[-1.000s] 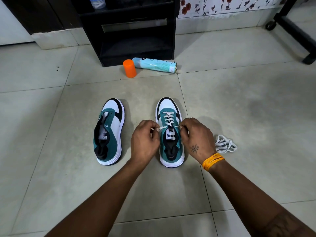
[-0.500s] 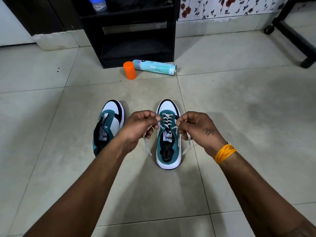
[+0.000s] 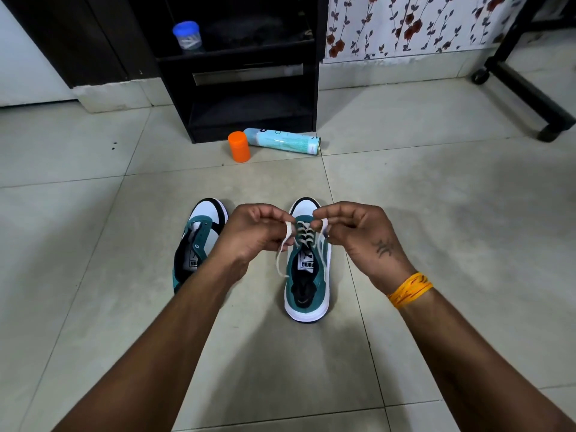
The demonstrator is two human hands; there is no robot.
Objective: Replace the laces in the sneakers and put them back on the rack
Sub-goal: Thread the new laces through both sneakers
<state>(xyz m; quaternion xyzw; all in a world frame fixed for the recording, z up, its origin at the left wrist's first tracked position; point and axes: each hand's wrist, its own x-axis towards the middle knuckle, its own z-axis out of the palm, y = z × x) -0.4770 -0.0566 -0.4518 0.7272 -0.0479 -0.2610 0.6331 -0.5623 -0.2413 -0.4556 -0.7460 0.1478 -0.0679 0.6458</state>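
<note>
Both hands are raised above the right-hand shoe, each pinching one free end of the white flat lace (image 3: pixel 282 247): the left hand (image 3: pixel 249 235) holds its end between thumb and forefinger with the tail hanging down beside the shoe, and the right hand (image 3: pixel 358 235) pinches the other end, looped over a fingertip. Noted by size: the grey tiled floor (image 3: pixel 436 213) carries everything; a black open shoe rack (image 3: pixel 246 73) stands against the far wall. The teal-and-white laced sneaker (image 3: pixel 308 275) sits on the floor directly under the hands, toe towards the rack, lace crossed through its front eyelets. The matching teal-and-white unlaced sneaker (image 3: pixel 199 241) lies just beside it to the left, partly hidden by the left forearm. A pale blue spray can (image 3: pixel 283 141) lies on its side at the rack's foot, touching an upright orange plastic cap (image 3: pixel 239 147).
</note>
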